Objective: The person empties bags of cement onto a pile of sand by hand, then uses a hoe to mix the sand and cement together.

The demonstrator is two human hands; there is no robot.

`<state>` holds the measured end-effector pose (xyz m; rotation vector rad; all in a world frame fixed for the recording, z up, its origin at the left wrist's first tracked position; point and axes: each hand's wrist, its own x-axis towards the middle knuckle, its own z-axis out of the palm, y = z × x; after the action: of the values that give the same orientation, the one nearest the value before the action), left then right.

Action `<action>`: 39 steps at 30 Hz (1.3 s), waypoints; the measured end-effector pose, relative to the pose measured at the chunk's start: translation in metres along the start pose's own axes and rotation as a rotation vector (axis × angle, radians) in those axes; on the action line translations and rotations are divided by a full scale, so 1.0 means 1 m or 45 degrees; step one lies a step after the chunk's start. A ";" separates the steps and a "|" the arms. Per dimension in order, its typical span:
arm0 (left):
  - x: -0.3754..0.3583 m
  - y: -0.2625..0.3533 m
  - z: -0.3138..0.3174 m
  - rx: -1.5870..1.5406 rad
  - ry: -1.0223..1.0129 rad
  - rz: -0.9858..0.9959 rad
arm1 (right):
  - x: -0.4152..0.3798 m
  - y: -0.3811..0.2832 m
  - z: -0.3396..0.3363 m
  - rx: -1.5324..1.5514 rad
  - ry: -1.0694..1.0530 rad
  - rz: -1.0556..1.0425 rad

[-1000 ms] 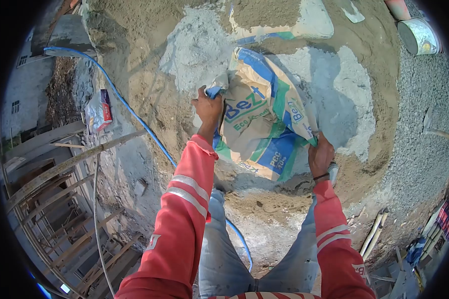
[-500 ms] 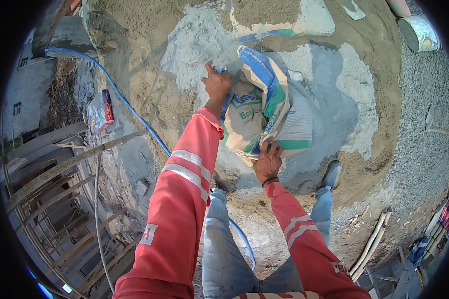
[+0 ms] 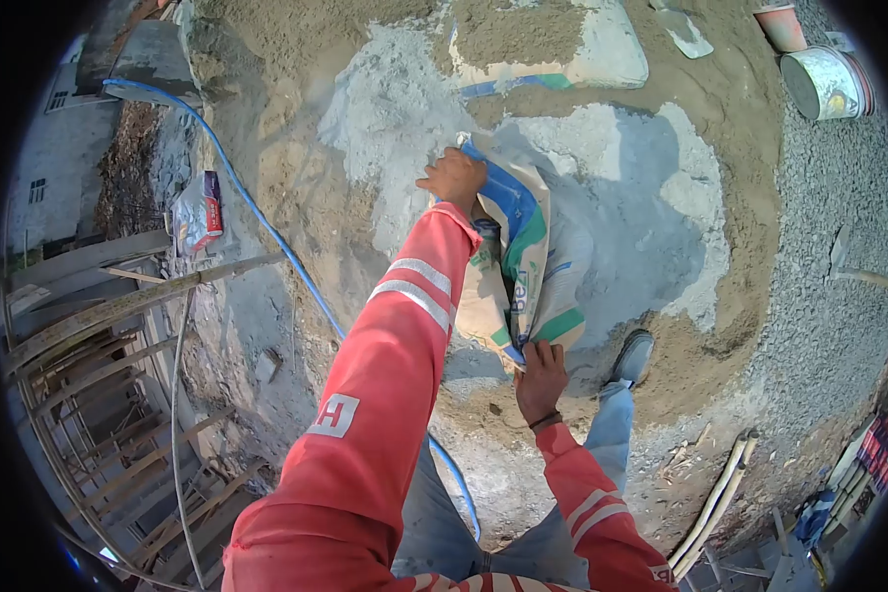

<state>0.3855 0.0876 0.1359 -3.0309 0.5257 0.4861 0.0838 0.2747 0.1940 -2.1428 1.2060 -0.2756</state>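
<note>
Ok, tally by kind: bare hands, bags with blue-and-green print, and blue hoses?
Bare hands: 2 (left hand, right hand)
Printed bags: 2 (bag at the hands, sand-topped bag)
Blue hose: 1
Total: 5

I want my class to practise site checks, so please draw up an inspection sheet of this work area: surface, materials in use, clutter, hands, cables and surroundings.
Surface: uneven sandy ground with patches of grey powder.
Job's things: creased paper bag between the hands; second sack beyond it, partly under sand.
Clutter: plastic pack at left; bucket at upper right; poles at lower right.
Hands: left hand at the bag's far end, right hand pinching its near end.
Cables: blue line, hose or cable unclear, passing by the legs.
Surroundings: gravel at right, timber framework at left.
</note>
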 end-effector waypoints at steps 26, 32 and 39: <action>-0.203 -0.420 -0.332 -0.965 0.447 0.041 | 0.112 -0.277 -0.277 -0.325 0.245 -0.630; -0.273 -0.653 -0.303 -0.932 0.426 -0.714 | 0.093 -0.364 -0.276 -0.426 0.576 -0.321; -0.161 -0.736 -0.575 -1.384 1.026 -0.055 | 0.064 -0.344 -0.259 -0.675 0.436 0.050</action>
<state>0.6585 0.7875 0.7132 -4.2000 0.1956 -0.7959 0.2319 0.2325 0.6016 -2.5906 1.6605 -0.3450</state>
